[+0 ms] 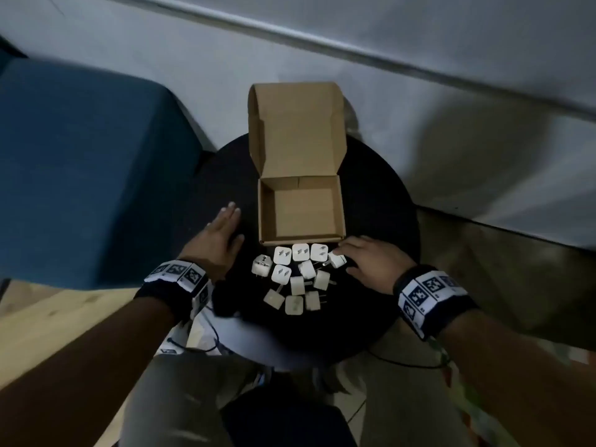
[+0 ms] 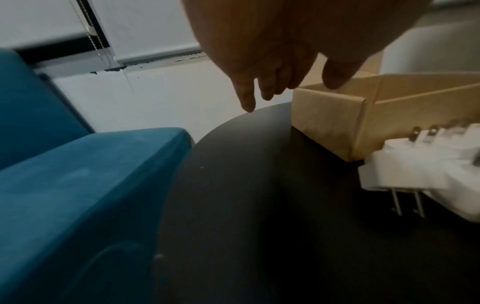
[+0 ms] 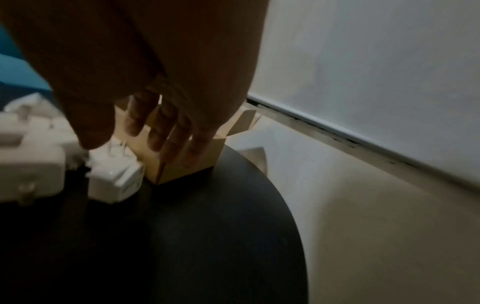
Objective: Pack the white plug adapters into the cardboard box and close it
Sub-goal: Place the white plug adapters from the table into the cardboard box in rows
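Note:
An open cardboard box [image 1: 301,209] stands on the round black table [image 1: 387,221], its lid up at the back and nothing inside. Several white plug adapters [image 1: 298,279] lie in a cluster just in front of the box. My left hand [image 1: 222,233] is flat with straight fingers over the table, left of the box and apart from it. My right hand [image 1: 364,258] reaches from the right over the rightmost adapter [image 1: 337,260]; in the right wrist view the thumb and fingers [image 3: 155,127] hover spread above this adapter [image 3: 115,181], without a closed grip. The box [image 2: 330,121] and nearest adapters [image 2: 420,170] show in the left wrist view.
A blue upholstered seat [image 1: 80,162] stands close to the table's left edge. A pale wall with a dark strip [image 1: 419,66] runs behind. Black cables [image 1: 403,361] trail below the table's near edge, by my knees.

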{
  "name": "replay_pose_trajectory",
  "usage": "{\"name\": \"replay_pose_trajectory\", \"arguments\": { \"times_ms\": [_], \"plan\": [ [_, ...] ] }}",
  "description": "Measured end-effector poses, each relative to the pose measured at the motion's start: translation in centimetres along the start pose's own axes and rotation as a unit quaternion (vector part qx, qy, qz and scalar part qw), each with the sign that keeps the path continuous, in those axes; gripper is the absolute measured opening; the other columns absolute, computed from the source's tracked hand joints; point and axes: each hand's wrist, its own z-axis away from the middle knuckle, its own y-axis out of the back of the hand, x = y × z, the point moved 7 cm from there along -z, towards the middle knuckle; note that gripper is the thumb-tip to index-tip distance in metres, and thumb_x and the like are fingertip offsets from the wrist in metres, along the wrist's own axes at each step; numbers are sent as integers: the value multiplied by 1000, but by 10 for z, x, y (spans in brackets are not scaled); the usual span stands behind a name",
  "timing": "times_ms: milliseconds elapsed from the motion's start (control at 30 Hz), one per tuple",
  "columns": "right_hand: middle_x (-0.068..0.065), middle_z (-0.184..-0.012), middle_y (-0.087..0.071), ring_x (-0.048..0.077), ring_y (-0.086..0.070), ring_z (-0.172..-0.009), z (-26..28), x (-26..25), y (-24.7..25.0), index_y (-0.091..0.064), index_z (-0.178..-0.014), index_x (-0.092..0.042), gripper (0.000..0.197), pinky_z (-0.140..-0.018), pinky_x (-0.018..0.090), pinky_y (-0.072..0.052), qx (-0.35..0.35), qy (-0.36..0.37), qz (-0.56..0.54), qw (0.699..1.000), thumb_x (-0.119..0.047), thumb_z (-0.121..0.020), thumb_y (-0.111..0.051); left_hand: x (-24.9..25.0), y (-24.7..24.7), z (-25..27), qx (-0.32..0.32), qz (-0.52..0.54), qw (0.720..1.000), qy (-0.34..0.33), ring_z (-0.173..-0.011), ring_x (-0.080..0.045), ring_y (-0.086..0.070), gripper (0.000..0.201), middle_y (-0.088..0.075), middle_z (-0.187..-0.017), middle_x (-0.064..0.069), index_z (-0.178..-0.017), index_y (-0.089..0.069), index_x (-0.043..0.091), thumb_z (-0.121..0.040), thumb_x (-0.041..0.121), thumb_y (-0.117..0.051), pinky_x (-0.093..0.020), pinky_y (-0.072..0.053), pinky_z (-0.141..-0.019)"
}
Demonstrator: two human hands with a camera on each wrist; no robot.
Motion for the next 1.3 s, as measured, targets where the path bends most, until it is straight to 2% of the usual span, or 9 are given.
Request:
{"name": "replay_pose_trajectory", "arguments": {
  "times_ms": [167, 333, 433, 600, 767, 867, 1033, 1200, 1300],
  "plan": [
    [-6, -143, -43, 17, -45, -127, -24, 5, -31, -44, -138, -27, 53, -98, 31, -40, 28, 36, 51, 998, -30, -89, -62, 8, -4, -34, 41, 11, 999, -20, -145, -7, -6, 57, -1, -158, 9, -149, -10, 24, -98, 38, -31, -28, -11, -115],
    [-6, -122, -57, 16, -53, -114, -28, 17, -39, -56, -124, -25, 44, -85, 33, -50, 96, 27, 22, 995, -33, -83, -68, 12, -6, -47, 75, 54, 995, -43, -143, -4, -12, 60, -2, -157, 16, -149, -9, 30, -96, 46, -33, -27, -14, -113],
    [-8, -113, -60, 10, -55, -106, -25, 25, -32, -61, -118, -22, 43, -85, 28, -48, 112, 40, -54, 991, -32, -78, -74, 15, -9, -52, 105, 79, 989, -64, -142, -8, -18, 66, -7, -158, 12, -149, -7, 29, -94, 42, -41, -22, -13, -110],
    [-28, -96, -57, -12, -57, -90, -15, 27, 1, -60, -102, -36, 37, -76, 2, -42, 160, 21, -156, 975, -33, -71, -80, 15, -16, -57, 137, 74, 983, -95, -142, -13, -24, 65, -16, -158, 4, -150, -11, 24, -94, 28, -43, -20, -16, -110],
    [-16, -103, -67, -5, -65, -96, -7, 19, 10, -66, -111, -20, 44, -83, 9, -49, 209, 63, -266, 939, -15, -71, -82, 20, -21, -52, 139, 72, 984, -80, -143, -16, -20, 67, 1, -159, 5, -150, -7, 21, -93, 21, -42, -30, -20, -113],
    [-12, -92, -67, 4, -66, -82, -12, 3, 29, -70, -107, -17, 37, -74, 15, -52, 254, 92, -207, 940, -21, -72, -81, 22, -22, -52, 124, 51, 988, -73, -142, -19, -23, 68, 5, -159, 5, -150, -3, 20, -93, 22, -41, -27, -21, -111],
    [4, -83, -71, 24, -70, -74, -54, -23, 53, -69, -93, -16, 27, -69, 43, -59, 275, 77, -220, 933, -22, -71, -82, 26, -19, -48, 139, 26, 987, -75, -142, -22, -26, 69, 0, -160, 0, -150, -6, 16, -92, 26, -42, -28, -23, -112],
    [-8, -88, -62, 15, -62, -79, -113, -49, 48, -61, -90, -26, 28, -72, 36, -55, 179, 58, -41, 981, -35, -69, -78, 28, -22, -43, 137, 29, 986, -92, -136, -25, -36, 68, -1, -160, 1, -150, -9, 17, -91, 26, -41, -30, -30, -109],
    [-10, -84, -53, 17, -58, -80, -135, -57, 44, -60, -95, -29, 29, -68, 32, -50, 144, 50, 78, 985, -43, -71, -72, 28, -22, -42, 130, 36, 986, -101, -135, -27, -38, 66, -1, -160, 1, -150, -8, 17, -93, 27, -39, -31, -32, -108]
  ]
}}
